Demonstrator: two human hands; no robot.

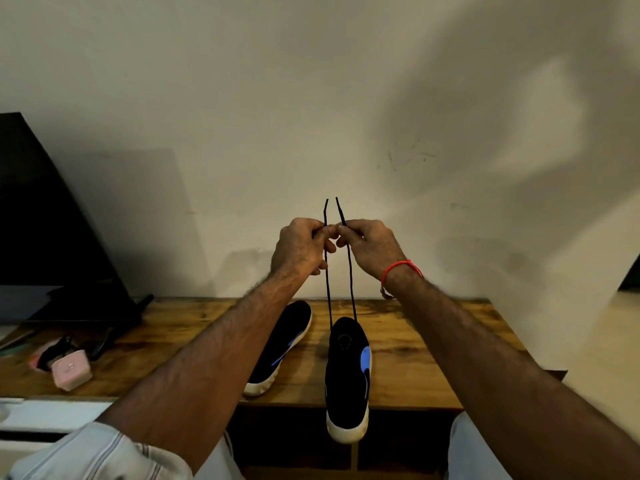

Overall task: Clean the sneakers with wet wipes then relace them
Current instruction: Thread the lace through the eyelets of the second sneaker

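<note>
Two black sneakers with blue side marks and white soles are in front of me. One sneaker [348, 375] points away from me, its heel past the table's front edge. A black lace [328, 289] runs up from it in two taut strands. My left hand [301, 247] pinches the left strand and my right hand [370, 247] pinches the right strand, both raised above the table, fingertips nearly touching. The lace tips stick up above my fingers. The other sneaker [282, 348] lies to the left, partly hidden behind my left forearm.
The wooden table [433, 358] stands against a pale wall. A pink box [72, 370] and dark small items [55, 351] lie at its left. A black screen [45, 237] stands at the far left. A white surface [52, 415] lies lower left.
</note>
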